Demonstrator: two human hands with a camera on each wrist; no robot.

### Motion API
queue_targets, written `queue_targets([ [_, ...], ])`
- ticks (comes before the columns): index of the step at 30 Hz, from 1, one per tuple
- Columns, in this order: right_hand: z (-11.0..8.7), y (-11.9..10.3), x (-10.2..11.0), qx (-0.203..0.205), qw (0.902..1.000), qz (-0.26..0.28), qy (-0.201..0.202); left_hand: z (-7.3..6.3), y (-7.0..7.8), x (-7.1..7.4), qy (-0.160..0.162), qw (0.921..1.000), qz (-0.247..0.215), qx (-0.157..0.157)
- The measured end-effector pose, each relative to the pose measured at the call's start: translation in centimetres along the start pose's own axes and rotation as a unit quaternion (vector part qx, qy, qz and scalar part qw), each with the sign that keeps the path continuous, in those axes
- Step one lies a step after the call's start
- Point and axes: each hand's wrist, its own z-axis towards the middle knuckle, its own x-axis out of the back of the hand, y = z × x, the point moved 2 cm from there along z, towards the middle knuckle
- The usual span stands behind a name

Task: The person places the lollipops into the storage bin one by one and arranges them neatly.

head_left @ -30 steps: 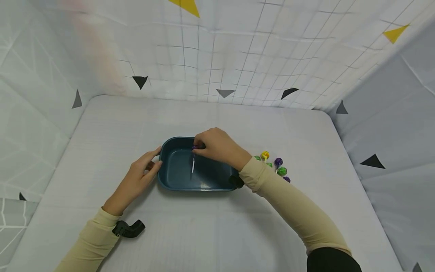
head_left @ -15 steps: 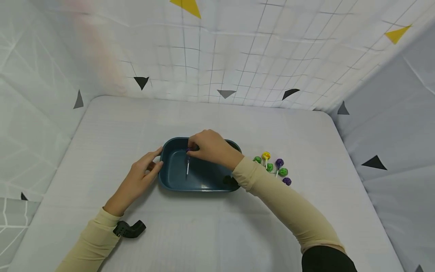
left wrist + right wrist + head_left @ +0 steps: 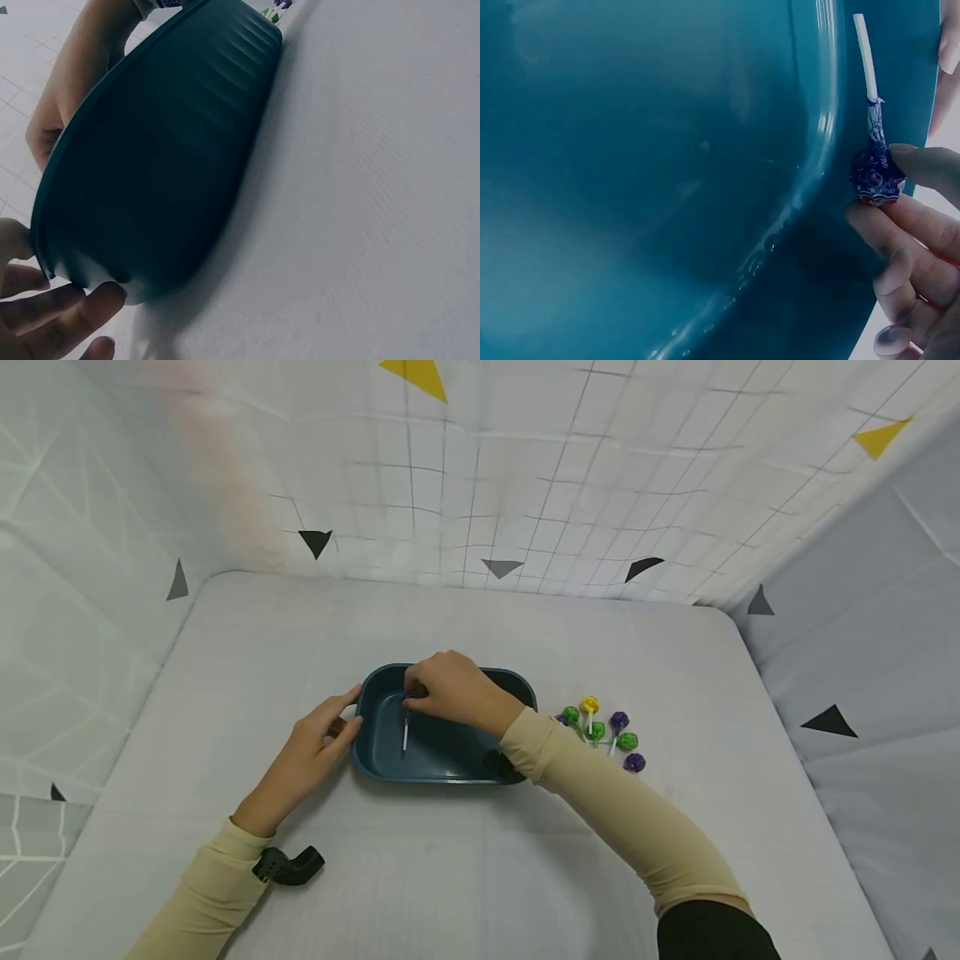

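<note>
With the middle of the blue-green tray [image 3: 442, 762] as the centre of the dial, the person's right hand [image 3: 453, 689] reaches in over it from 4 o'clock, and its thumb and fingers pinch a purple-wrapped lollipop [image 3: 875, 176] by the round candy end. That lollipop is within the tray's outline at about 10 o'clock, its white stick [image 3: 865, 56] pointing roughly toward 6 o'clock in the head view; whether it touches the tray is impossible to tell. The left hand [image 3: 306, 747] clasps nothing: at 9 o'clock its fingers, spread and relaxed, touch the outside of the tray's short end.

Outside the tray at 3 o'clock, a loose cluster of lollipops lies on the white tabletop [image 3: 465, 877]. Within the cluster, a yellow lollipop [image 3: 589, 704] sits at 11 o'clock, one green lollipop [image 3: 596, 731] near the middle, another green piece [image 3: 627, 741] a little past 3 and a dark purple piece [image 3: 634, 762] at 4. The right sleeve [image 3: 600, 777] passes just beside them. A black wrist device [image 3: 288, 866] juts from the left cuff, near 8 o'clock from the tray. At 12 o'clock, beyond the tabletop, rises a white grid-lined curtain [image 3: 555, 485].
</note>
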Motion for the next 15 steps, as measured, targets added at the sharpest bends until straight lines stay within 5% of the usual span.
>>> queue_targets([
  [15, 1.3, -1.1, -0.7, 0.007, 0.9998, -0.009, -0.016, 0.0, -0.3, 0.0, 0.002, 1.0000, 0.000, -0.004],
])
